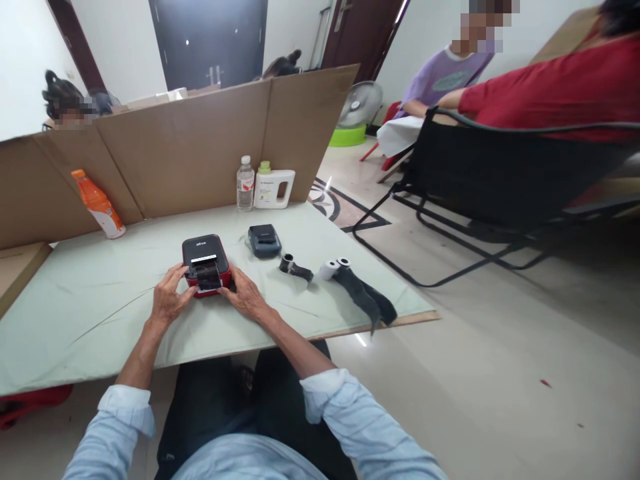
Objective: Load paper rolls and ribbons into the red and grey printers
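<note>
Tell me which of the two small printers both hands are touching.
The black and red printer: the left hand and right hand touch its sides. The dark blue-grey printer, farther right, has no hand on it.

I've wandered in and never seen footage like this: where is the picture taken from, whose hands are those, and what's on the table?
There's no robot here, just a person's bare hands. The single picture comes from a camera worn on that person's head, looking forward and down.

The left hand and right hand hold a red-and-black device between them, seemingly resting on the table. A dark strip hangs over its front.

Beyond it sits a darker device. Toward the right lie a small dark roll and two rolls with dark tails. At the back stand an orange bottle, a clear bottle and a white jug, before a cardboard screen.
</note>
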`<state>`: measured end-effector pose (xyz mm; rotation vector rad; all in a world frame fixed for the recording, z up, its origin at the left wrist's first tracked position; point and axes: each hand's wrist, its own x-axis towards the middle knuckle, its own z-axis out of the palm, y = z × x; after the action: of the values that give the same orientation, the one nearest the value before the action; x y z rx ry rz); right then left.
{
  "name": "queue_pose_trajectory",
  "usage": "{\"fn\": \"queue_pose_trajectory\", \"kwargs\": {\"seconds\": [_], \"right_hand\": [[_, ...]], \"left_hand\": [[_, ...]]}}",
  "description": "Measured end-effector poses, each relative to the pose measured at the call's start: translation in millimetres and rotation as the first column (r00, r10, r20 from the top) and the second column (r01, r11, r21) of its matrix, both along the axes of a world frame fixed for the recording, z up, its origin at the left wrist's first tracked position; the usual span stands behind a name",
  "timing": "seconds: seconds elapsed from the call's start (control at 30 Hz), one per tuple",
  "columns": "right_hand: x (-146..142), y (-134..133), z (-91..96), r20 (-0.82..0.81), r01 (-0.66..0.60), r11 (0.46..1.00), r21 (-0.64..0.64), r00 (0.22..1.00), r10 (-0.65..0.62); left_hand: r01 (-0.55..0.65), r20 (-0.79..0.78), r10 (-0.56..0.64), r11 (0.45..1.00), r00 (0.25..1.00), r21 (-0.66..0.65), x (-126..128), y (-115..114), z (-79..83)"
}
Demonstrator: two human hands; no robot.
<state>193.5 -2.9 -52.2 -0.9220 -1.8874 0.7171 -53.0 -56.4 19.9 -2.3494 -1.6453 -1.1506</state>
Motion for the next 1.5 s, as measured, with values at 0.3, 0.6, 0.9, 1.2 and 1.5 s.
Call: {"fn": "queue_pose_trajectory", "kwargs": {"seconds": [0.3,0.6,0.9,1.2,1.5], "right_hand": [[1,-1,-1.5,-0.006,0.007,1.0,0.026,1.0,-0.007],[-2,2,-2.1,0.007,0.006,1.0,0.017,1.0,-0.006],[-4,-1,4.7,0.009,0.001,1.0,0.012,1.0,-0.001],[-4,-2,5.0,-0.006,0.004,1.0,0.009,1.0,-0.004],[-4,-2,7.6,-0.025,0.06,0.998,0.023,0.998,-0.059]], "left_hand": [[-0.018,0.079,0.023,0.998,0.997,-0.057,5,4,2.5],[-0.032,0.056,0.041,0.988,0.998,-0.152,4,7,16.9],[-0.041,-0.014,0.04,0.991,0.999,-0.129,7,2,25.3],[0.08,0.083,-0.064,0.975,0.994,-0.206,-2,13,44.8],[0.245,-0.002,-0.251,0.947,0.968,-0.206,6,34,55.1]]}}
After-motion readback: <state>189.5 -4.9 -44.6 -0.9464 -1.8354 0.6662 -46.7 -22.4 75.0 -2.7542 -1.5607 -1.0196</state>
